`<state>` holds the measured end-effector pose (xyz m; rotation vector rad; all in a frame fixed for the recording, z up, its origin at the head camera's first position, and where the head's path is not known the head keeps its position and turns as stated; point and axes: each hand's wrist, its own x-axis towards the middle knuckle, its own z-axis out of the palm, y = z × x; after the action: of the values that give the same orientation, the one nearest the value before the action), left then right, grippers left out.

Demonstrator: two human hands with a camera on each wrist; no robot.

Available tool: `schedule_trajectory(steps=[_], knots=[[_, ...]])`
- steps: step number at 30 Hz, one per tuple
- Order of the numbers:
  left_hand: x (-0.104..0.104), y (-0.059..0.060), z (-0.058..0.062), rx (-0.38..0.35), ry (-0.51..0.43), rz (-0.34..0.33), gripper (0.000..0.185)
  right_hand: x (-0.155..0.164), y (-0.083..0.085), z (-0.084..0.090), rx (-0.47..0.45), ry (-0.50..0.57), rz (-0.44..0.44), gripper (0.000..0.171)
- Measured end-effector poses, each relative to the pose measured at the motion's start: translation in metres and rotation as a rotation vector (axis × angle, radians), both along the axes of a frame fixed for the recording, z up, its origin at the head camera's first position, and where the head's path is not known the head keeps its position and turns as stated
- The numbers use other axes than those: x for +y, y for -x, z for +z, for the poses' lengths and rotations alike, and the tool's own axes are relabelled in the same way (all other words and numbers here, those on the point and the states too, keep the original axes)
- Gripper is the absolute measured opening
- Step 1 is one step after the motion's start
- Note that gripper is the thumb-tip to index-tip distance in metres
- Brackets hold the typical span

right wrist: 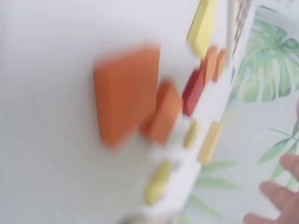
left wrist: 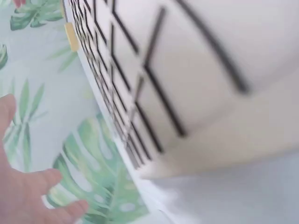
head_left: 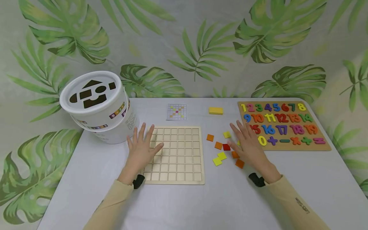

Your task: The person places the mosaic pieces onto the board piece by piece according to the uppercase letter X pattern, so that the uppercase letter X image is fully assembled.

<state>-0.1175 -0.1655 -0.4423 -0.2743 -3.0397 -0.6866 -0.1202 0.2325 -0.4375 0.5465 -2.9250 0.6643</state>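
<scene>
On the white table [head_left: 184, 207] stands a round white plastic bucket [head_left: 100, 116]. Right of it lies a square, pale wooden grid board [head_left: 181, 159], the left hand [head_left: 141, 151] over its left edge, fingers spread. The right hand [head_left: 250, 149], fingers also apart, is over some of the small, square orange, yellow and red tiles [head_left: 218, 145] beside the board.

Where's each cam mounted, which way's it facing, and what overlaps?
Head: worn on the head, facing forward and down at the table; left hand, right hand and both sleeves show.
Left wrist: worn there, looking close across the grid board to the leafy backdrop; fingers show lower left.
Right wrist: worn there, looking across orange tiles and the red tile to the backdrop; fingertips show lower right.
Shared: grid board in head and left wrist; red tile in head and right wrist.
</scene>
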Motion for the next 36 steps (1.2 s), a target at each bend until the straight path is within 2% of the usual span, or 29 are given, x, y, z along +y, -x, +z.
schedule_trajectory(steps=[3, 6, 11, 17, 21, 27, 36], knots=[[-0.017, -0.002, -0.007, -0.026, -0.137, -0.048, 0.08, -0.002, -0.004, -0.002, -0.061, 0.125, 0.063, 0.064], [-0.034, -0.004, -0.012, -0.093, -0.255, -0.092, 0.075, -0.004, -0.009, -0.007, -0.16, 0.248, 0.106, 0.058], [-0.059, -0.009, -0.018, -0.209, -0.352, -0.128, 0.067, -0.004, -0.018, -0.018, -0.268, 0.319, 0.117, 0.042], [-0.07, -0.012, -0.023, -0.244, -0.332, -0.205, 0.073, -0.006, -0.02, -0.024, -0.319, 0.275, 0.072, 0.035], [-0.07, -0.014, -0.025, -0.253, -0.307, -0.236, 0.073, -0.009, -0.018, -0.025, -0.292, 0.234, 0.081, 0.032], [-0.07, -0.015, -0.025, -0.249, -0.307, -0.252, 0.073, -0.013, -0.014, -0.028, -0.224, 0.187, 0.122, 0.028], [-0.068, -0.015, -0.024, -0.271, -0.3, -0.242, 0.076, -0.016, -0.011, -0.026, -0.218, 0.175, 0.125, 0.026]])
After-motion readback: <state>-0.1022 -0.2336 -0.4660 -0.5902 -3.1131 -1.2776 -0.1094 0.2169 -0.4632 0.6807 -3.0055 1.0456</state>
